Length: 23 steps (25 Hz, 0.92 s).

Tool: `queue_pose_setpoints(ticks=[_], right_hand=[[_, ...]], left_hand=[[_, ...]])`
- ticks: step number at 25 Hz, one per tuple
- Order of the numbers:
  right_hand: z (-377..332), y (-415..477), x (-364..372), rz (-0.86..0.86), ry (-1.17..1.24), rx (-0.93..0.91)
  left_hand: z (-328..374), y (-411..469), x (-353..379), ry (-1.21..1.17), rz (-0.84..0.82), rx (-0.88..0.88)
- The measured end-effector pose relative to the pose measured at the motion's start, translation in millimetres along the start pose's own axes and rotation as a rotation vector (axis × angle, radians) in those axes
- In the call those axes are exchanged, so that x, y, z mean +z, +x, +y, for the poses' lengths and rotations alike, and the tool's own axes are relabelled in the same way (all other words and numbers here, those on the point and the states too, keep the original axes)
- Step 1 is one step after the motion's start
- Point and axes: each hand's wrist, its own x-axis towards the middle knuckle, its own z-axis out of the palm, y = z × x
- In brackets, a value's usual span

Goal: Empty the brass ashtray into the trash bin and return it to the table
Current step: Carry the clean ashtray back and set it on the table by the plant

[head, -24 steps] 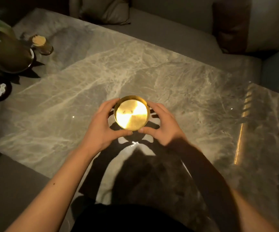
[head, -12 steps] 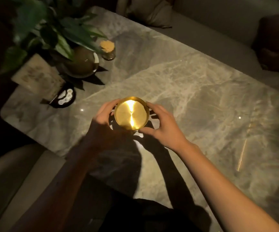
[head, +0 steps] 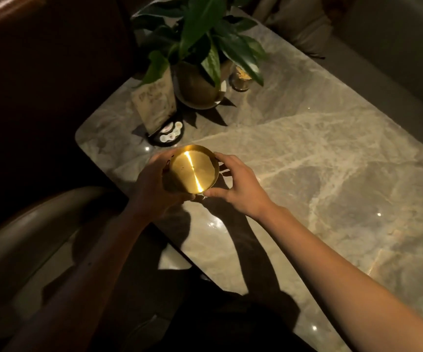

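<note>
Left hand (head: 152, 184): we see it wrapped round the near-left wall of the brass ashtray (head: 192, 171), thumb tucked under the near rim, clamped on it.
Right hand (head: 235, 181): clamped on the opposite wall, fingertips on the far-right rim and thumb at the near edge.
Why two hands: we judge the opposed grip keeps the shallow dish level so nothing spills on the way to the bin.
Ashtray: between the two palms, held above the table (head: 319, 161) near its left end; its shadow falls on the marble below.
Contents: only a few dark specks show near its left rim.
Beyond the ashtray: a small dark dish (head: 168, 133), a card (head: 154, 105) and a potted plant (head: 200, 80).
Trash bin: not visible to us.
</note>
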Motion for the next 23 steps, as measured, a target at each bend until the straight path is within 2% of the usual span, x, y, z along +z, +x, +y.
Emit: queue_pose_setpoints(ticks=[7,12,23], right_hand=[[-10.8,44.8,55.7,-0.069,-0.046,0.026],[-16.7,73.7,86.2,-0.061,-0.043,0.040],[-24.3,111.3,118.7,-0.059,-0.100,0.043]], left_hand=[[-67.5,3.9,-23.9,-0.130,0.012,-0.121],[-97.6,17.5,-44.7,-0.061,-0.006,-0.142],[-133.5,29.7,-58.4,-0.076,0.030,-0.175]])
